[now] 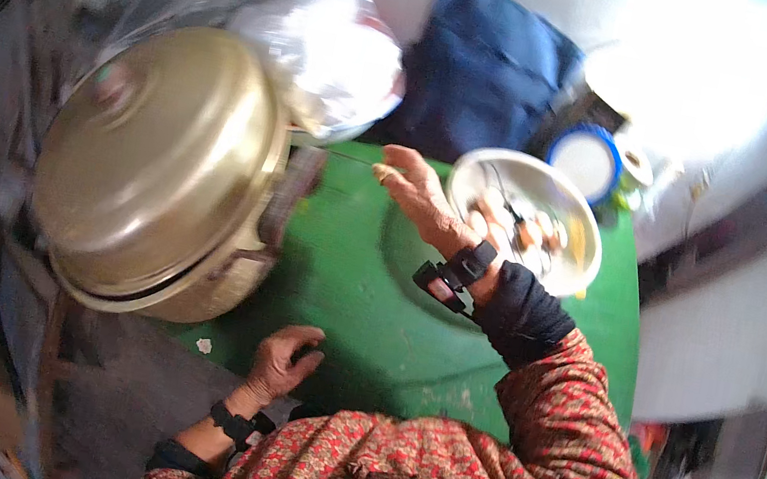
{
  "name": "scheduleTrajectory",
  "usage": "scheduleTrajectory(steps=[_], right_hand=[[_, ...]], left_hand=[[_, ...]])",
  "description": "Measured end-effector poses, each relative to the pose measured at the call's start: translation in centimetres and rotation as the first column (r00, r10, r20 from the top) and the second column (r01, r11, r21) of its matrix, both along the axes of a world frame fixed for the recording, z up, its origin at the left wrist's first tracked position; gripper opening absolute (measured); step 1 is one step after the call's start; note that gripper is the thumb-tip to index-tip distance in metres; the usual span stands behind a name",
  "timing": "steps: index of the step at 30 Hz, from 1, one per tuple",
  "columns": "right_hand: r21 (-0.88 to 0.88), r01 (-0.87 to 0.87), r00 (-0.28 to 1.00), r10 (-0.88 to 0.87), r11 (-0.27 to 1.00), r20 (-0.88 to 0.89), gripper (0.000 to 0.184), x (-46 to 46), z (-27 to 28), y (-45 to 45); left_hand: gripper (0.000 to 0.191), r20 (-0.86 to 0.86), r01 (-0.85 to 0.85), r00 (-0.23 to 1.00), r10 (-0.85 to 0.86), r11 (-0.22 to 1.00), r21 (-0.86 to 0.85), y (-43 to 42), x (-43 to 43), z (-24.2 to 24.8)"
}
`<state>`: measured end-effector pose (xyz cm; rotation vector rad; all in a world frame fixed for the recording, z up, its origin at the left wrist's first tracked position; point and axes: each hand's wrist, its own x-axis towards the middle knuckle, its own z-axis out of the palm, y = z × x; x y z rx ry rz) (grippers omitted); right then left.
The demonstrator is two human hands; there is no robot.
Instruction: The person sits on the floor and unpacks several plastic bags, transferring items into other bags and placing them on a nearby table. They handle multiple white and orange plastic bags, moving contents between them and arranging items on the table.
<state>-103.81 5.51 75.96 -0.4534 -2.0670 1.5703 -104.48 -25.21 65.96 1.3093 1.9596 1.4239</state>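
My right hand [421, 196] reaches over the far part of the green table [344, 248], beside a pale round bowl [579, 272]. Its fingers are apart and hold nothing that I can see; a gold-coloured ring is on one finger. In the bowl lie several roundish, egg-like things [533, 234] and dark cords, too blurred to name surely. My left hand [286, 360] is at the near table edge, loosely curled, thumb apart from the fingers, with nothing visible in it. A large gold-coloured metal pot [214, 295] with a domed lid [169, 158] stands to the left.
Behind the table's far edge are a white plastic bag [338, 57] and a dark blue fabric bag [488, 67]. A blue-rimmed round container [585, 163] and a roll [633, 163] sit past the bowl. A small white scrap [204, 345] lies near the table's left edge.
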Motion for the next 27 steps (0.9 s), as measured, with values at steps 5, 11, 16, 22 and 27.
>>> scheduleTrajectory(steps=[5, 11, 16, 22, 27], right_hand=[[-0.260, -0.216, 0.976, 0.214, 0.941, -0.035, 0.040, 16.8, 0.5, -3.4], [-0.302, 0.126, 0.989, -0.142, 0.945, -0.031, 0.037, 33.0, -3.4, -8.3], [-0.464, 0.217, 0.964, -0.263, 0.859, -0.035, 0.035, 41.6, -8.8, -14.4], [-0.213, 0.560, 0.794, -0.445, 0.801, 0.414, 0.055, 46.7, -20.1, -23.7], [-0.077, 0.752, 0.437, -0.407, 0.655, 0.802, 0.060, 50.1, -27.8, -35.3]], left_hand=[[0.032, -0.078, 0.001, 0.997, -0.005, 0.999, -0.055, 0.5, 0.2, 0.3], [0.038, -0.418, 0.101, 0.896, -0.148, 0.986, -0.133, 1.1, 0.2, -1.1], [0.033, -0.571, 0.080, 0.796, -0.200, 0.970, -0.228, 1.9, 0.1, -3.0], [0.032, -0.622, 0.078, 0.755, -0.208, 0.970, -0.229, 2.1, -0.4, -3.8], [0.030, -0.630, 0.102, 0.748, -0.209, 0.974, -0.202, 2.0, -1.1, -4.0]])
